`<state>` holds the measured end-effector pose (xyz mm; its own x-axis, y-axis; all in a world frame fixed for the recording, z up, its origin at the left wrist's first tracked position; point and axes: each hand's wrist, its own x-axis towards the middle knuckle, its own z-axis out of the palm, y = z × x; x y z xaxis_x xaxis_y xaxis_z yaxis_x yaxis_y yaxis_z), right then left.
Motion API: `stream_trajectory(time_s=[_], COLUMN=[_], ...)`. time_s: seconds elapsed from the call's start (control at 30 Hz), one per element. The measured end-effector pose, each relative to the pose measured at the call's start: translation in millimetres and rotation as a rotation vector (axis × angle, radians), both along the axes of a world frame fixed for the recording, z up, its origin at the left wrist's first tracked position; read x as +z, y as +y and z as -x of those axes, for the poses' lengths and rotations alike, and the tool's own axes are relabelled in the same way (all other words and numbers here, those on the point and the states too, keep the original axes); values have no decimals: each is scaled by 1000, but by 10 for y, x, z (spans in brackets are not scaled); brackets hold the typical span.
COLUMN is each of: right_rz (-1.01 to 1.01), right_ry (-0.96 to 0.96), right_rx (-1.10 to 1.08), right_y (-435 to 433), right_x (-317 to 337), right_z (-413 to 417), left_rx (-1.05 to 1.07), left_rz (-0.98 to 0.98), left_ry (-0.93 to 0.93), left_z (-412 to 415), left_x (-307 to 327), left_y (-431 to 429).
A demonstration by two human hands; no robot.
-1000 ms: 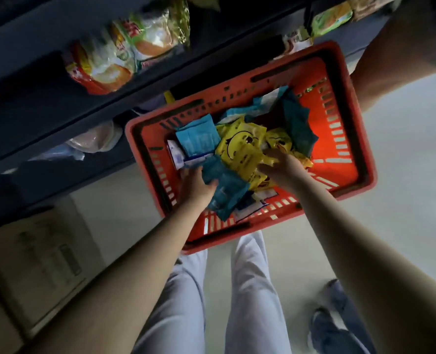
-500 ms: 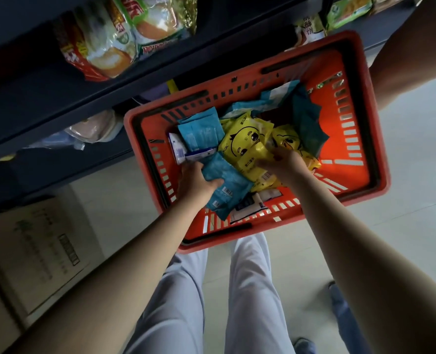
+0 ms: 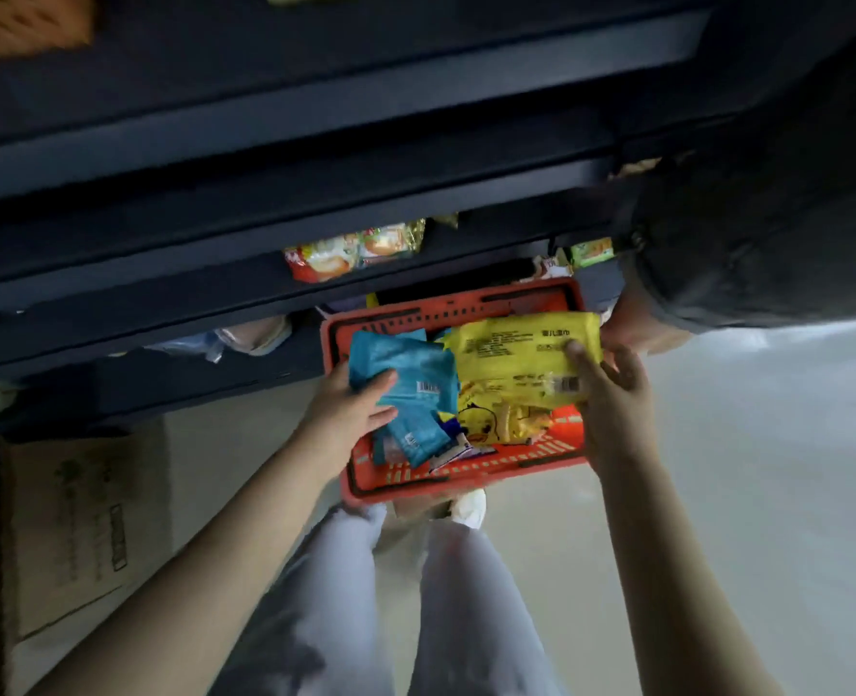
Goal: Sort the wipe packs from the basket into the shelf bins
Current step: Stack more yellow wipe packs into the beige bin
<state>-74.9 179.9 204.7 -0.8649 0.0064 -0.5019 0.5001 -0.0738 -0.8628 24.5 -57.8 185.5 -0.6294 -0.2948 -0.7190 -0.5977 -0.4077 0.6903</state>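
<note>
With the left hand (image 3: 350, 409) clamped on a blue pack (image 3: 406, 374) and the right hand (image 3: 611, 389) on a yellow pack (image 3: 521, 351) above the basket (image 3: 466, 474), keep the 2 colours separate.

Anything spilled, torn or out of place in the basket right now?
Nothing stands out. The loose packs lie jumbled inside the orange basket, none visibly outside it. The left hand grips a blue pack, the right hand a yellow pack; both look intact.

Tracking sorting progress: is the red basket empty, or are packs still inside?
Not empty. Loose yellow packs lie inside the basket, below the blue pack in the left hand and big yellow pack in the right hand.
</note>
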Motion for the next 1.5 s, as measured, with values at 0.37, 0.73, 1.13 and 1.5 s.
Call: stream_trajectory(time_s=[0.37,0.73,1.13,1.5], right_rz=[233,-82,456,638], right_ry=[104,51,8,-72], right_rx=[336,614,849,620], right_y=[-922,-2786,-4197,-5280], right_x=[1719,2424,2879,3105], right_z=[-285,-1268,-2116,-1109], left_rx=[264,375,384,595], left_rz=[-234,-86,-49,179], left_ry=[521,605,741,774], left_z=[-630,-1476,-2169,-1954], left_x=[2053,2786,3250,3444], left_y=[-181,-1365,-2902,-4415])
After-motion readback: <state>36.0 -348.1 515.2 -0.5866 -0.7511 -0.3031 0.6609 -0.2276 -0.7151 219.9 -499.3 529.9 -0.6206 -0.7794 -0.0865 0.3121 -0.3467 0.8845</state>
